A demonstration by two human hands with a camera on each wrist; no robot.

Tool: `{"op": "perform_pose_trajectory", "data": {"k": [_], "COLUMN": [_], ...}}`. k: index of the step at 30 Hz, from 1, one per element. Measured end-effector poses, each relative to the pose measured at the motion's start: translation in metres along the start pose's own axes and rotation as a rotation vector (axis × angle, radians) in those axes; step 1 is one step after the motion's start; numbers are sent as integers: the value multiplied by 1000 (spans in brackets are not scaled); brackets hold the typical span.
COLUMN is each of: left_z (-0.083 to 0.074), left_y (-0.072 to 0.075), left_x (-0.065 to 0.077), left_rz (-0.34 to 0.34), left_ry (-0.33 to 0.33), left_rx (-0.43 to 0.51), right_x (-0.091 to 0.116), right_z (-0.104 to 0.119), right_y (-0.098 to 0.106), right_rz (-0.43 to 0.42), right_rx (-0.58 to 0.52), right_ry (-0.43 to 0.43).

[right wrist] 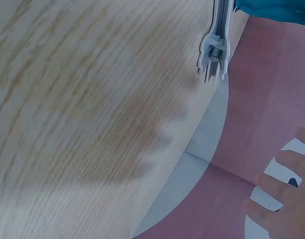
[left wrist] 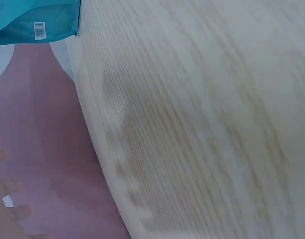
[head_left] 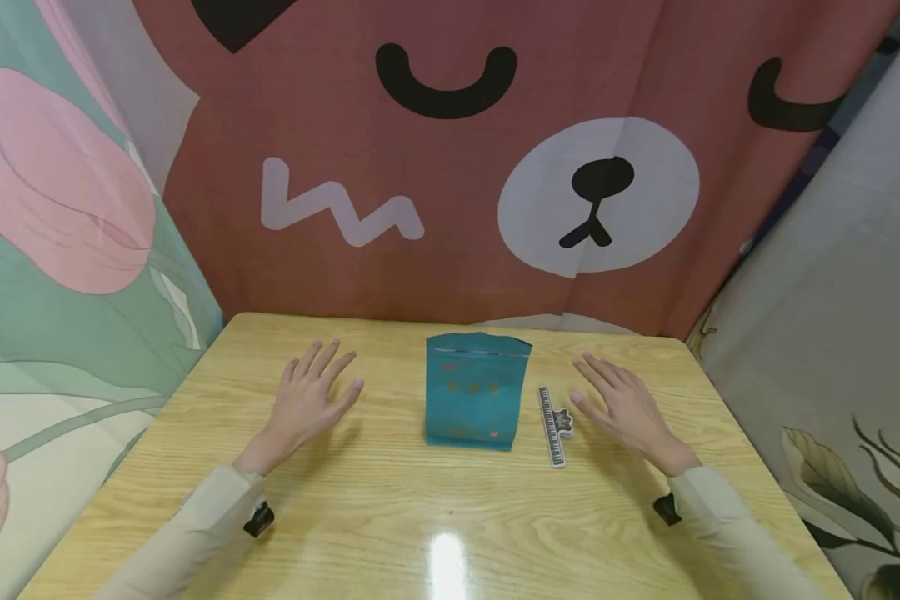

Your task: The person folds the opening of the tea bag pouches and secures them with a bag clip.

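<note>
A teal pouch stands upright on the wooden table, its top edge flat. Just right of it lies a bag clip with a long ruler-marked bar and a spring in its grip. My left hand hovers left of the pouch, fingers spread, holding nothing. To the right of the clip is my right hand, fingers extended and also holding nothing. In the left wrist view a corner of the pouch bears a barcode label. The right wrist view shows the clip from its side, beside the pouch.
The light wooden table has its far edge against a hanging cloth with a brown bear print. Floral cloths hang at the left and right. A dark wrist strap piece shows under the left sleeve.
</note>
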State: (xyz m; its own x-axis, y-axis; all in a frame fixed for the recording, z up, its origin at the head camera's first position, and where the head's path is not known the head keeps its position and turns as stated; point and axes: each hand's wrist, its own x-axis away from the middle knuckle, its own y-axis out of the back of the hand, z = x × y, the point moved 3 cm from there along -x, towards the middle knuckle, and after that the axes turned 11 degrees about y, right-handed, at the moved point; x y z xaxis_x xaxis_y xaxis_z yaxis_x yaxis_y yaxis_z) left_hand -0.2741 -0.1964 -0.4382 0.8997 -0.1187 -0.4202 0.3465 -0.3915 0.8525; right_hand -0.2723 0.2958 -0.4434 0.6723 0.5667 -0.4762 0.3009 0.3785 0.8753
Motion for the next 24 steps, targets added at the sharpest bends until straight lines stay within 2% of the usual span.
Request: {"op": "perform_pose_trajectory", "data": {"k": [24], "left_z": [-9], "left_y": [-1], "left_x": [-2], "left_rz": [-10], "left_ry": [-21], "left_rx": [91], "right_x": [-7], "right_z": [12], "right_y": [10], "right_rz": [-78], "right_rx": [16], "right_ry": [43]}}
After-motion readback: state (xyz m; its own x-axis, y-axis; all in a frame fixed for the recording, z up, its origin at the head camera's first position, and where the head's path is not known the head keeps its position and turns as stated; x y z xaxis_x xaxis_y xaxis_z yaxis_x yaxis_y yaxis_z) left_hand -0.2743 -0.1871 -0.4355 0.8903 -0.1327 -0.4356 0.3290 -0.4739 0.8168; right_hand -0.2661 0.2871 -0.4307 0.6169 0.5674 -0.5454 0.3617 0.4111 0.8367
